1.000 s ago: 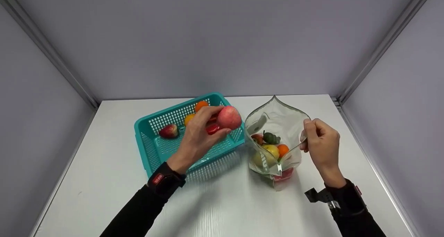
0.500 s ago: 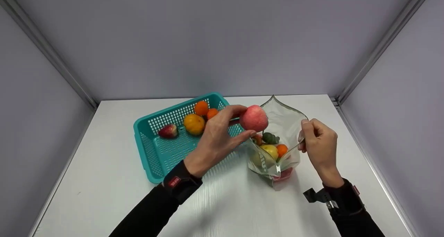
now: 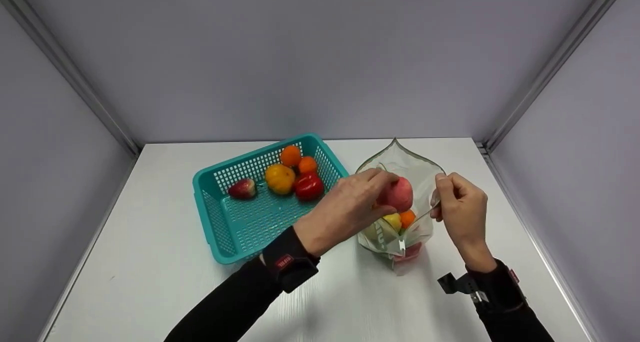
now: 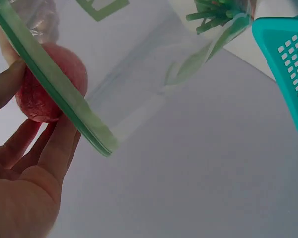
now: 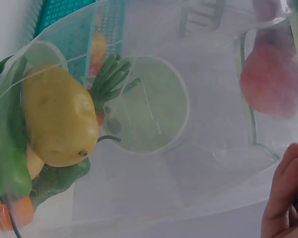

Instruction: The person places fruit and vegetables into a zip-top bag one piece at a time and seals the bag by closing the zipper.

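Note:
My left hand [image 3: 350,202] holds a pinkish-red peach [image 3: 400,194] between thumb and fingers, at the open mouth of a clear zip bag [image 3: 412,164]. In the left wrist view the peach [image 4: 64,64] shows partly behind the bag's green seal strip [image 4: 59,91]. My right hand [image 3: 462,207] pinches the bag's right rim between thumb and curled fingers. Inside the bag lie a yellow fruit [image 5: 62,116], an orange [image 3: 407,218], a green pepper [image 5: 10,144] and other produce. The left hand hides part of the bag's contents in the head view.
Left of the bag, a teal basket [image 3: 212,222] holds a red bell pepper [image 3: 308,186], a yellow-orange fruit [image 3: 280,178], two oranges [image 3: 290,155] and a red-and-cream fruit [image 3: 243,188]. Grey panels [image 3: 310,62] enclose the white table [image 3: 130,262] at the back and sides.
My left hand has carried the peach rightward from over the basket to the bag's mouth, lowering it slightly. The red bell pepper in the basket has come into full view. The right hand stays put.

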### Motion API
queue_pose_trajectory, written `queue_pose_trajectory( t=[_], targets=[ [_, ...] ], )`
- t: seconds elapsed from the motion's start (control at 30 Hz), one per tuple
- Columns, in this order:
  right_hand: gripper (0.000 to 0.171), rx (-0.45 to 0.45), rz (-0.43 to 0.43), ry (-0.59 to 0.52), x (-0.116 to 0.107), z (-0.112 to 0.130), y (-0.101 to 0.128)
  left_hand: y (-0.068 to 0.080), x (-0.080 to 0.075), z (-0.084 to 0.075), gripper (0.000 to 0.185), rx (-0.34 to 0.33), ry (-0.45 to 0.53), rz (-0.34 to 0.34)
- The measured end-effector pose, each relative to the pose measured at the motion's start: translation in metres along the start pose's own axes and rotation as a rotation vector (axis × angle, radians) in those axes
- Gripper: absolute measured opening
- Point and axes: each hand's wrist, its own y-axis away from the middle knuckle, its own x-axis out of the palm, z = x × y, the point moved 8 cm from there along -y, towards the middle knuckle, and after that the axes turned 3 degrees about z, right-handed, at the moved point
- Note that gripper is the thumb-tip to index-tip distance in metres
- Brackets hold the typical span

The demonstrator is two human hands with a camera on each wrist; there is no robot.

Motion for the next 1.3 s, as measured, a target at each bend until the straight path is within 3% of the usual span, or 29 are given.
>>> queue_pose_trajectory(
  t=[0.27,0.43,0.53,0.63,0.73,0.83,0.93,1.17,1.3],
  targets=[
    [0.043,-0.026,0.009,-0.033,0.003,0.000,-0.001,0.000,0.007,0.006,0.048,-0.031,0.010,0.080],
    [0.044,-0.045,0.024,-0.048,0.004,0.002,0.000,0.003,0.007,0.009,0.042,-0.002,0.056,0.061],
    [0.044,-0.047,0.027,-0.052,0.003,0.003,0.000,0.007,0.001,0.009,0.034,0.060,0.108,-0.025],
    [0.045,-0.049,0.020,-0.053,0.001,0.003,-0.001,0.014,-0.009,0.011,0.026,0.124,0.107,-0.174],
    [0.044,-0.041,0.012,-0.054,-0.001,0.002,-0.001,0.025,-0.022,0.020,0.019,0.139,0.057,-0.328],
    [0.044,-0.029,0.008,-0.055,-0.002,0.000,-0.001,0.038,-0.030,0.038,0.016,0.103,0.009,-0.409],
    [0.044,-0.017,0.007,-0.052,-0.002,-0.002,-0.001,0.050,-0.034,0.065,0.016,0.015,0.008,-0.423],
    [0.044,-0.020,0.008,-0.064,-0.001,-0.004,0.001,0.081,-0.028,0.142,0.019,-0.213,-0.026,-0.375],
    [0.043,-0.017,0.011,-0.053,0.001,-0.004,0.002,0.100,-0.016,0.175,0.027,-0.329,-0.058,-0.283]
  ],
)
